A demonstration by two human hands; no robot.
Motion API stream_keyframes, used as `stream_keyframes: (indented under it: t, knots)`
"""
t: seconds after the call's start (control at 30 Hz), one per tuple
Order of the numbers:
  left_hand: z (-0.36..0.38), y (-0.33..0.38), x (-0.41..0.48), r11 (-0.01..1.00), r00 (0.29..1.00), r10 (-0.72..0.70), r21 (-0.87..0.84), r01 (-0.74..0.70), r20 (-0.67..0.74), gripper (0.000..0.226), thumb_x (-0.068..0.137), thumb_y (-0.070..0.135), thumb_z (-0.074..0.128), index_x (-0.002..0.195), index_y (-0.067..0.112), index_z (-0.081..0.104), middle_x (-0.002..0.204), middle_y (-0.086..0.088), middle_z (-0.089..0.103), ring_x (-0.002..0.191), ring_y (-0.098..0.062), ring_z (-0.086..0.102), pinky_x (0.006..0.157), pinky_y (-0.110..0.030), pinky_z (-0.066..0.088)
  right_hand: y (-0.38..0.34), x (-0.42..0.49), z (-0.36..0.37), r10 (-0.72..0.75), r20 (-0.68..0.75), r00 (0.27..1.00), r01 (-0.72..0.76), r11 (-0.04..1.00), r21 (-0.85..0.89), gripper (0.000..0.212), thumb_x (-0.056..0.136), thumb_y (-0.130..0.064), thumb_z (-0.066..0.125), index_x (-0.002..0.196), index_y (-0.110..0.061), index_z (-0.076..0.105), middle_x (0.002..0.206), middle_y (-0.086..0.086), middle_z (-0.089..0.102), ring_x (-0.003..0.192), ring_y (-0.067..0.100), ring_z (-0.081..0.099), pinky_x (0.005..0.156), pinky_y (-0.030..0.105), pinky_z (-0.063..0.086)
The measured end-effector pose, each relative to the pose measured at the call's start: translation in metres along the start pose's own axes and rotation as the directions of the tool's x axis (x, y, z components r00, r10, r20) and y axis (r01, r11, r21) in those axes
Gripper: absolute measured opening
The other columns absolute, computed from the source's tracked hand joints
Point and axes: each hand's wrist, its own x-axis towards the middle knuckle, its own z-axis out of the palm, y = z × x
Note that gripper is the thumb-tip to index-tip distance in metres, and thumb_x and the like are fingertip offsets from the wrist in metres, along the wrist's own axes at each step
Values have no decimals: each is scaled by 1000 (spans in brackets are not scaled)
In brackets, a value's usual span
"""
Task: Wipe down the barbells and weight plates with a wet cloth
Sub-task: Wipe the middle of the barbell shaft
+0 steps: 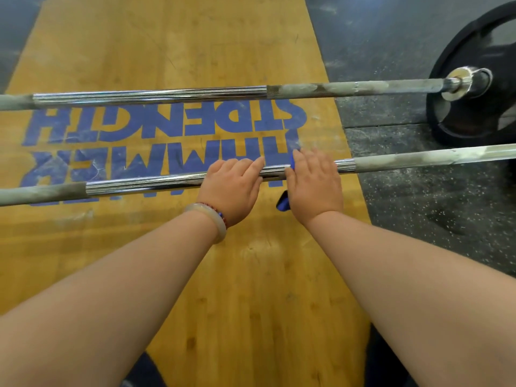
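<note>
Two steel barbells lie across the wooden platform. On the near barbell (145, 185) my left hand (233, 188) grips the shiny middle section, fingers curled over the top. Just to its right my right hand (314, 185) holds a blue cloth (282, 204) wrapped round the same bar; only small blue bits show above and below the hand. Chalk-white patches coat the near bar's right part (418, 159). The far barbell (156, 94) carries a black weight plate (474, 113) at its right end.
The wooden platform (237, 289) bears large blue lettering under the bars. Dark speckled rubber flooring (432, 205) lies to the right and at the far left. A bangle and bead bracelet (212, 219) sit on my left wrist.
</note>
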Motion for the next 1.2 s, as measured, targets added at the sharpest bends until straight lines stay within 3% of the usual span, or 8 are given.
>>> stream_keyframes:
  t: [0.1, 0.23, 0.43, 0.67, 0.77, 0.87, 1.07, 1.2]
  knots:
    - [3, 0, -1, 1000, 1000, -7, 27, 8, -24, 48, 95, 34, 29, 126, 12, 59, 100, 1, 67, 84, -22, 63, 74, -34, 46, 2, 1, 5, 53, -162, 985, -51, 999, 16, 51, 98, -35, 26, 123, -4, 58, 126, 13, 58, 129, 32, 43, 114, 40, 14]
    - [9, 0, 2, 999, 997, 1, 43, 2, -73, 45, 96, 33, 32, 125, 13, 60, 99, 0, 67, 84, -22, 63, 73, -35, 44, -17, 5, 18, -255, -221, 941, 250, 967, -48, 38, 93, -29, 37, 110, -8, 64, 103, 8, 65, 104, 30, 57, 102, 37, 29]
    - [13, 1, 1, 998, 991, 20, 64, -12, -132, 44, 96, 31, 34, 127, 12, 58, 97, -1, 67, 83, -23, 62, 73, -36, 40, 30, 9, 10, 1, -303, 953, 5, 1000, 18, 42, 96, -32, 30, 97, -8, 64, 93, 10, 61, 94, 32, 51, 95, 39, 29]
    - [21, 1, 4, 997, 973, 31, 79, -13, -230, 35, 97, 26, 40, 121, 12, 62, 91, -1, 67, 79, -23, 62, 73, -34, 35, -23, 19, 14, -216, -349, 912, 249, 967, 49, 31, 88, -23, 35, 82, -13, 64, 78, 2, 61, 76, 27, 58, 77, 31, 29]
    - [21, 0, 3, 996, 975, 45, 81, -28, -217, 37, 97, 26, 40, 123, 10, 61, 94, -2, 67, 81, -24, 61, 74, -36, 36, -31, 35, -5, 4, -340, 940, 68, 978, 199, 43, 92, -30, 24, 80, -12, 60, 77, 4, 58, 74, 27, 52, 69, 32, 27]
    - [20, -1, 3, 996, 978, 46, 90, -28, -205, 39, 97, 28, 40, 124, 10, 60, 96, -3, 67, 82, -24, 61, 75, -35, 35, -25, 58, -32, 149, -493, 857, -28, 970, 243, 41, 95, -33, 30, 87, -9, 62, 84, 8, 59, 77, 28, 52, 68, 30, 22]
    - [19, -1, 3, 995, 983, 44, 100, -27, -178, 42, 98, 30, 34, 125, 10, 59, 95, -3, 67, 81, -24, 61, 74, -36, 38, -9, 16, -7, -113, -411, 904, 159, 984, 79, 34, 93, -33, 40, 93, -12, 65, 88, 7, 57, 81, 29, 51, 75, 34, 28]
    - [19, 0, 3, 994, 982, 42, 109, -23, -182, 42, 97, 30, 35, 124, 10, 59, 94, -3, 67, 80, -25, 61, 75, -35, 34, -10, 25, -13, -97, -375, 922, 166, 974, 156, 38, 94, -31, 40, 72, -12, 66, 70, 4, 55, 66, 26, 51, 65, 35, 34]
